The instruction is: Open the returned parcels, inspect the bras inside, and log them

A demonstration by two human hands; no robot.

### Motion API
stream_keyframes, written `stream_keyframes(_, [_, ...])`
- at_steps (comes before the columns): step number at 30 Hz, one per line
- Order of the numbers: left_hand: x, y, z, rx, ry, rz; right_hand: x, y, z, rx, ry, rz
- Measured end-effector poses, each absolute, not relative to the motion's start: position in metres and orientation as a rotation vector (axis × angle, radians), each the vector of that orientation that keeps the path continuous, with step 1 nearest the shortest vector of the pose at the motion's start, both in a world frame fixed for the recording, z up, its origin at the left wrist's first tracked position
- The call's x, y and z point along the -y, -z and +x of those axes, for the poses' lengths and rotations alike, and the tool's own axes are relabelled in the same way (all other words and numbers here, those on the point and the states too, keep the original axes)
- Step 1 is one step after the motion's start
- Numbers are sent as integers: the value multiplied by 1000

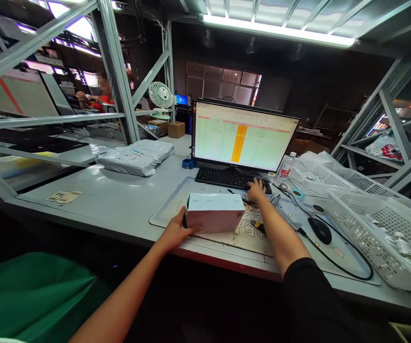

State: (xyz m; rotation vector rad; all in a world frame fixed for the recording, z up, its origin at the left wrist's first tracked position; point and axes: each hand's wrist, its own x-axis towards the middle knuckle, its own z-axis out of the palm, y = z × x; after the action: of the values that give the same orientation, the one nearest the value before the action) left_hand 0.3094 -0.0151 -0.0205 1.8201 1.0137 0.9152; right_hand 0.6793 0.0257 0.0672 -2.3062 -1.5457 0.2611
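My left hand (pixel 177 232) grips the left end of a white and pink box (pixel 215 213) that rests on the desk mat (pixel 165 209) near the table's front edge. My right hand (pixel 256 190) reaches past the box and lies on the right part of a black keyboard (pixel 226 177), fingers spread on the keys. Behind the keyboard a monitor (pixel 243 135) shows a spreadsheet with an orange column.
A black mouse (pixel 320 230) with its cable and a handheld scanner (pixel 280 209) lie right of the mat. White plastic baskets (pixel 376 224) fill the right side. A grey mailer bag (pixel 135 157) sits at left. Steel rack posts (pixel 114 66) stand behind, with a person and a fan (pixel 161 97) beyond.
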Motion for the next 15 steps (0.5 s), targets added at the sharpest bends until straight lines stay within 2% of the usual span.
stream_keyframes(4, [15,21,308,-962,-1000,1799,3,-103,650,1813,-371,-1918])
stream_keyframes(7, [10,22,308,-967,-1029,1836,51,-110,616,2181,-416,-1624])
stream_keyframes(11, [9,29,312,-1043,-1040,1913,120,-102,576,2329,103,-1796])
stream_keyframes(13, [9,36,314,-1047,-1108,1935,140,-103,577,2291,141,-1883])
stream_keyframes(15, [0,44,314,-1034,-1056,1907,156,-107,604,2147,-10,-1894])
